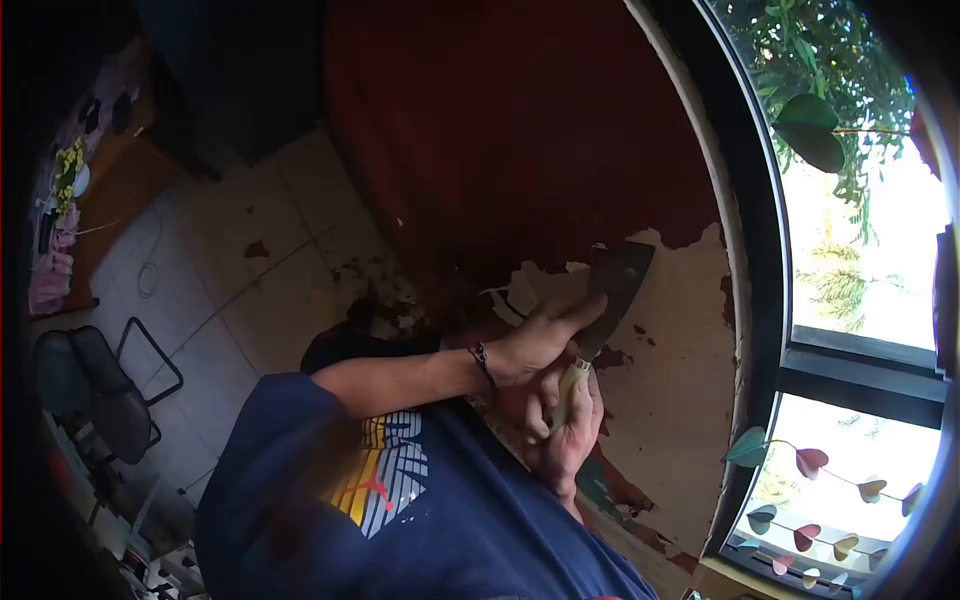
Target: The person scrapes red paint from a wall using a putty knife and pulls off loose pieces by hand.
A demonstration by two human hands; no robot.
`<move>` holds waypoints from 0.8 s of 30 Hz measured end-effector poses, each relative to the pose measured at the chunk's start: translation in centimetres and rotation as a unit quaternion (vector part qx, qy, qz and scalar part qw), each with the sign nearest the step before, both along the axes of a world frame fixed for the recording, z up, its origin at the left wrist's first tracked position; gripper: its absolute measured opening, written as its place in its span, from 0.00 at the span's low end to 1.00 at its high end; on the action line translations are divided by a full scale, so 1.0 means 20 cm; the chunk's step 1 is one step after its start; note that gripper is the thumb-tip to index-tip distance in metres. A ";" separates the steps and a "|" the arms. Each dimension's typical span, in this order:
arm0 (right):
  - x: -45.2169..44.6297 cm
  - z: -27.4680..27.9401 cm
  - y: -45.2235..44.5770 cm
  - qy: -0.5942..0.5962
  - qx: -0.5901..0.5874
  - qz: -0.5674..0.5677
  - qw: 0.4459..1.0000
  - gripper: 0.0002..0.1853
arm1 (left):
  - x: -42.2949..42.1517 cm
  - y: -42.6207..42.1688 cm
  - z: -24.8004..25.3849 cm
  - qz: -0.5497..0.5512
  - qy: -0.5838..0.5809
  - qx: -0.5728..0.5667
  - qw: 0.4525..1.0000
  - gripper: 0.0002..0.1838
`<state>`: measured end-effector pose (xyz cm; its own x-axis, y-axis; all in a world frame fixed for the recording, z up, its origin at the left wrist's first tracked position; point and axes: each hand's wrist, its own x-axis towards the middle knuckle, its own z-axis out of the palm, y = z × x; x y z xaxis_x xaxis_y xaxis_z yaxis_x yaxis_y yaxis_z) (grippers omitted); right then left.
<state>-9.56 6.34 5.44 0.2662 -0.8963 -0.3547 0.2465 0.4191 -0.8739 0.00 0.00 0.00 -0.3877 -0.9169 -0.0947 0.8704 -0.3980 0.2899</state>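
A paint scraper (622,285) with a broad dark blade and a pale handle lies against the wall, its blade edge at the border between dark red paint (530,130) and the bare beige patch (680,400). My right hand (570,430) is closed around the handle. My left hand (535,345), with a dark bracelet at the wrist, has its fingers on the blade just above the handle; some of them are hidden. Ragged paint edges and leftover red flakes (612,357) show on the wall around the blade.
To the right is a dark-framed window (775,250) with a hanging string of heart-shaped leaves (811,462). Paint chips (375,280) litter the tiled floor (250,300). A black chair (90,390) and a wooden desk (125,190) stand at the left.
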 end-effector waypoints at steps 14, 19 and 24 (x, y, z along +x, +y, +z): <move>0.08 -0.09 -0.14 0.119 -0.027 -0.086 0.989 0.13 | 0.05 -0.07 -0.04 0.090 -0.119 -0.030 0.988 0.19; 0.09 -0.08 -0.05 0.087 -0.037 -0.043 0.995 0.14 | 0.05 0.01 0.06 0.190 -0.190 0.014 0.963 0.21; 0.09 -0.13 -0.04 0.081 -0.040 -0.042 0.995 0.15 | 0.08 -0.03 -0.04 0.077 -0.150 -0.020 0.985 0.22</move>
